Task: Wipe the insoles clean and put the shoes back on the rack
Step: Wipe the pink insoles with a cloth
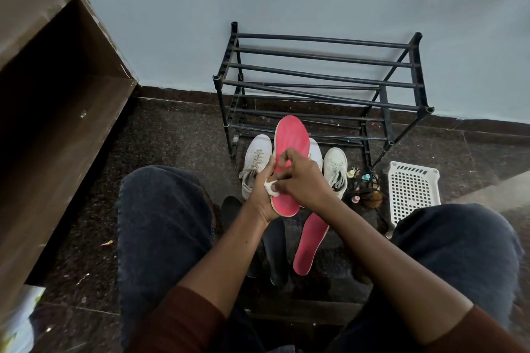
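The fingers (286, 156) of the right hand (301, 180) were curled, pinching a small white wad (269, 186) against the red insole (291, 137). The left hand (262, 198) gripped that insole by its near end, holding it up above the floor (172, 129). Done well, the wipe would probably run heel to toe in firm, overlapping strokes, with the left hand bracing the back against bending.

Counted:
- two red insoles, the second red insole (311, 243) lying on the floor below
- at least two dark insoles (276, 249) beside it
- three white shoes (256, 160) in view
- one black rack (324, 77) at the wall
- one white basket (410, 195)
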Demonstrator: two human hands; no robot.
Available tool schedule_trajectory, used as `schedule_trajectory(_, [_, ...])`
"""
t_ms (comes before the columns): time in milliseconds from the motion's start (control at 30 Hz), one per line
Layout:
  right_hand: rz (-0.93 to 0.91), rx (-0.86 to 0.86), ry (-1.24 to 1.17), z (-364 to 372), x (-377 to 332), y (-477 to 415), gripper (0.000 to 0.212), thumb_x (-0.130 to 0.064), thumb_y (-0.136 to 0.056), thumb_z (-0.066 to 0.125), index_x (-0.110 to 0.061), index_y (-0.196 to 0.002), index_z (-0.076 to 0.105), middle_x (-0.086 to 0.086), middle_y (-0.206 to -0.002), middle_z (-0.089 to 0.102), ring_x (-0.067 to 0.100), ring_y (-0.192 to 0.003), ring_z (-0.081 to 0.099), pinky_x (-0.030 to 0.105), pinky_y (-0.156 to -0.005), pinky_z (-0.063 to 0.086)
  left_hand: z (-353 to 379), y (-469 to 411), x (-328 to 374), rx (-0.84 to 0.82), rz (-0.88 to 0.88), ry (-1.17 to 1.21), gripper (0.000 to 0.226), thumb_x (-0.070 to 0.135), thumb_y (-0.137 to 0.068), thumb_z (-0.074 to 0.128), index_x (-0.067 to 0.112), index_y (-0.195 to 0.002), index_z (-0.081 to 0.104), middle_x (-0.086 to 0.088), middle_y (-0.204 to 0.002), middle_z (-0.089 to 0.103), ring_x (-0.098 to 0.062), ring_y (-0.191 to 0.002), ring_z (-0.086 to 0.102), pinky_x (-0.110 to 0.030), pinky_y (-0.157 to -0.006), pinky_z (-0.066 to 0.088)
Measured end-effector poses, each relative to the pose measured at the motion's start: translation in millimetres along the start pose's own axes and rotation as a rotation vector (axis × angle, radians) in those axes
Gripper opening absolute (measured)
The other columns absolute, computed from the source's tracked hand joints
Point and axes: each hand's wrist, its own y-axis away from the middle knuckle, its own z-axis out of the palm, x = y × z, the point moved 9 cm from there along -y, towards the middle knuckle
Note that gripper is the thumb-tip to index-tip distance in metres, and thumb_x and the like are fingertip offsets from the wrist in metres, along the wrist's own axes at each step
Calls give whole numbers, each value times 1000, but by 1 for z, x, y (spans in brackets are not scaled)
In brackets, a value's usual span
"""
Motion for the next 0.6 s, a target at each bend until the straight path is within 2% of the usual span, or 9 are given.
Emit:
schedule_trajectory(33, [16, 9, 7, -1, 2, 0, 37, 6, -68, 66, -14, -88, 42, 11, -80, 72, 21, -78, 67, 32, -71, 52, -1, 0, -2, 3, -3, 12, 56, 46, -100, 30, 12, -97, 74, -7, -91, 69, -20, -90, 68, -32, -86, 54])
schedule_trajectory(100, [48, 78, -19, -7, 7, -2, 38, 6, -68, 66, -18, -85, 41, 9, -78, 72, 17, -73, 67, 29, -65, 53, 3, 4, -5, 5, -16, 14, 48, 42, -98, 36, 10, -97, 73, -8, -94, 66, -21, -91, 67, -33, -84, 54])
schedule_trajectory(167, [54, 165, -63, -14, 9, -4, 40, 7, -69, 65, -19, -83, 40, 6, -75, 72, 11, -64, 65, 22, -55, 51, 12, 9, -4, -18, -5, -29, 31, 31, -89, 51, 8, -104, 67, -11, -101, 60, -23, -97, 61, -34, -93, 47])
schedule_trajectory(267, [59, 260, -102, -20, 12, -12, 38, 7, -71, 64, -16, -87, 39, 5, -76, 71, 8, -63, 64, 14, -50, 45, 24, 10, -2, -76, 0, -52, 32, 20, -79, 60, 8, -109, 60, -11, -103, 56, -22, -102, 53, -33, -111, 24])
schedule_trajectory(333, [59, 311, -102, -21, 11, -15, 37, 7, -72, 64, -15, -87, 39, 2, -72, 69, 1, -61, 61, 6, -47, 38, 25, 10, 0, -86, -15, -20, 35, 19, -78, 62, 8, -111, 60, -11, -101, 59, -22, -102, 54, -33, -114, 20])
schedule_trajectory(400, [45, 362, -113, -24, 11, -15, 36, 6, -71, 63, -16, -86, 39, -6, -65, 64, -9, -56, 55, 4, -45, 35, 22, 10, 2, -64, -15, -6, 36, 25, -84, 54, 9, -116, 58, -11, -104, 61, -22, -105, 54, -34, -113, 22])
schedule_trajectory(500, [54, 447, -141, -36, 15, -14, 36, 3, -71, 63, -19, -86, 39, -9, -65, 60, 0, -59, 56, 6, -46, 37, 16, 12, 1, -38, -34, 4, 45, 36, -89, 46, 8, -123, 56, -11, -114, 59, -23, -109, 54, -36, -110, 29])
schedule_trajectory(600, [62, 388, -84, -40, 14, -15, 35, 2, -72, 65, -18, -87, 39, -6, -67, 60, 5, -59, 54, 9, -44, 37, 15, 11, 4, -35, -23, 0, 47, 41, -96, 38, 6, -115, 64, -12, -103, 69, -24, -96, 66, -35, -92, 50])
